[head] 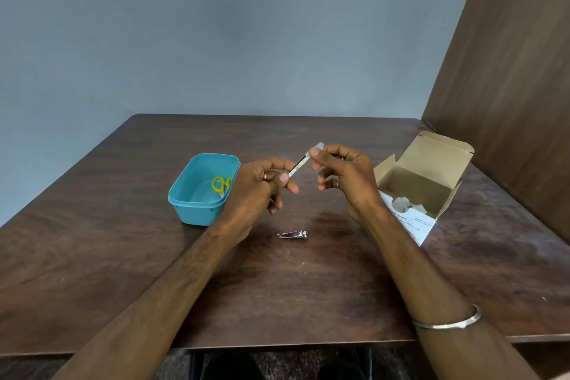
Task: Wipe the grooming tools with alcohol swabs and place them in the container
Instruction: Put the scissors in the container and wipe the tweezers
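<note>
Above the middle of the counter (308, 287), I have the left hand (262, 188) pinching the near end of a slim metal nail file (297, 166) between thumb and forefinger, while the right hand (342, 176) pinches a small alcohol swab (317, 146) folded over the file's far tip, its other fingers loosely curled. The file's long axis runs up and away from the left hand toward the right, tilted, so I judge the wipe travels along that line with the swab drawn down toward the left-hand grip. The blue container (197, 210) sits just to the left of the left hand, holding yellow-handled scissors (221, 184) inside; that hand is plainly the nearer one for the drop, and the file would have to swing left, away from the swab, to reach the open rim. On the counter just on the near side of both hands lies a nail clipper (292, 235), flat, its length running left to right, untouched and, by my reading, yet to be wiped. Right of the right hand stands the opened swab box (431, 182), flaps up, white swabs showing within
</note>
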Tool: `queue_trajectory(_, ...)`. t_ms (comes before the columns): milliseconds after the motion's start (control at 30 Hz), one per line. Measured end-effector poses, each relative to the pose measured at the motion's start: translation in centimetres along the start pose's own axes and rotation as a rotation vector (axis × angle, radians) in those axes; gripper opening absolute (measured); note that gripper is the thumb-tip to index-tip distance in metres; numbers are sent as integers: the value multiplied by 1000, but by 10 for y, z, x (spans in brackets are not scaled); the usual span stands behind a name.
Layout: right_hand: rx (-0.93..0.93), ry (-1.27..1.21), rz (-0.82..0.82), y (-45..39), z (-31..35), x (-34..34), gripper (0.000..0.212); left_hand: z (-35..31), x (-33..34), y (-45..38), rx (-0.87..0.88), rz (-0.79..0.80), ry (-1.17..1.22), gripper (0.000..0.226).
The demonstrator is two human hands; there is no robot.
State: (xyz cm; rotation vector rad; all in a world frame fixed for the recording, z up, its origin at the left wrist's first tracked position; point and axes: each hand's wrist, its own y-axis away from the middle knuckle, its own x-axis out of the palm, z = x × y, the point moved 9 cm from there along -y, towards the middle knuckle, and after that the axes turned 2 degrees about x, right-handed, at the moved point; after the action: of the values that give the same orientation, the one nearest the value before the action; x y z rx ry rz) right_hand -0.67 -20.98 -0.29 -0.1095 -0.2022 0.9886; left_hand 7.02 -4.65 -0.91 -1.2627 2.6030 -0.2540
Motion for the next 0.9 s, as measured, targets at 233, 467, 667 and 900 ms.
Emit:
queue_trajectory(233,-5,71,80,4,2,9,22,0,-1,2,-4,-38,-53,14)
queue_trajectory(467,-30,58,64,5,5,8,21,-1,-2,3,-14,-37,-71,16)
queue_trajectory(667,-51,-52,-34,3,8,-2,11,1,-2,4,-63,-50,22,16)
queue_trajectory(900,-68,-84,68,4,7,9,23,12,-2,4,-207,-64,301,21)
